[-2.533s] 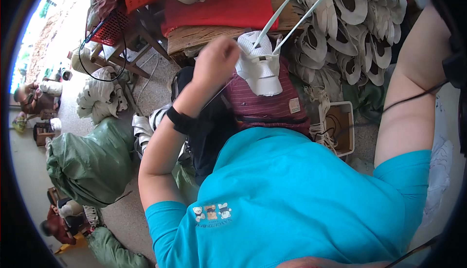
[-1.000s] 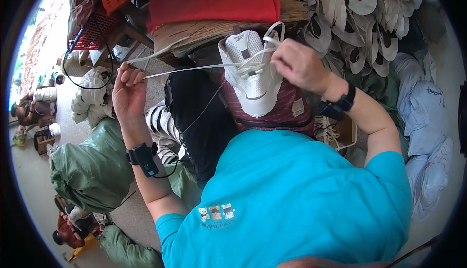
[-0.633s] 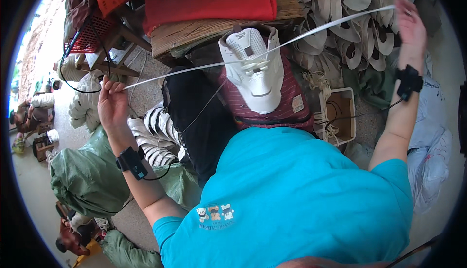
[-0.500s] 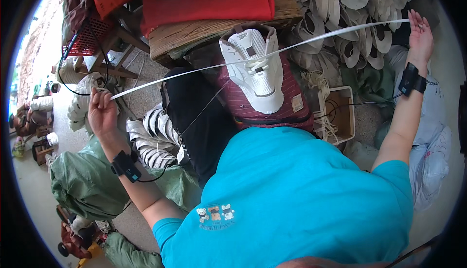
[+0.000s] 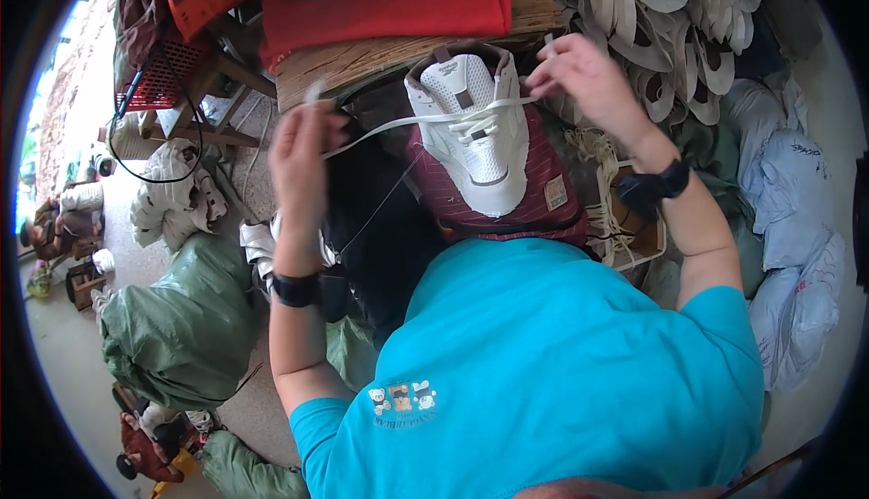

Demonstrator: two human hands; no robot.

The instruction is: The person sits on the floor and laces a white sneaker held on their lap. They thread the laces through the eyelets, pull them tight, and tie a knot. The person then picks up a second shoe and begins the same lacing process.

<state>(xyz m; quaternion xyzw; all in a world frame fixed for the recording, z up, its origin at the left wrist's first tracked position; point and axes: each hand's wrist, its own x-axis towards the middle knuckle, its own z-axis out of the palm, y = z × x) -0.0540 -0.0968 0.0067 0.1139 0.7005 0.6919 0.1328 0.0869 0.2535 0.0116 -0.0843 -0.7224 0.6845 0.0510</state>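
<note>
A white sneaker (image 5: 471, 128) rests toe-down on a dark red cloth (image 5: 543, 191) over my lap. A white shoelace (image 5: 398, 123) runs through its upper eyelets and out to both sides. My left hand (image 5: 303, 155) is raised left of the shoe, pinching the left end of the lace. My right hand (image 5: 584, 78) is at the shoe's upper right edge, fingers closed on the other end of the lace.
A wooden bench (image 5: 362, 56) carries a red cushion (image 5: 380, 1). Several white shoe parts (image 5: 688, 10) are piled at the upper right. A small box of laces (image 5: 625, 218) sits right of my lap. Green sacks (image 5: 181, 327) lie on the left, with pale bags (image 5: 797, 255) on the right.
Both hands were stretched far apart with the lace pulled taut across the shoe; they have come back in toward the shoe, still holding the lace ends.
</note>
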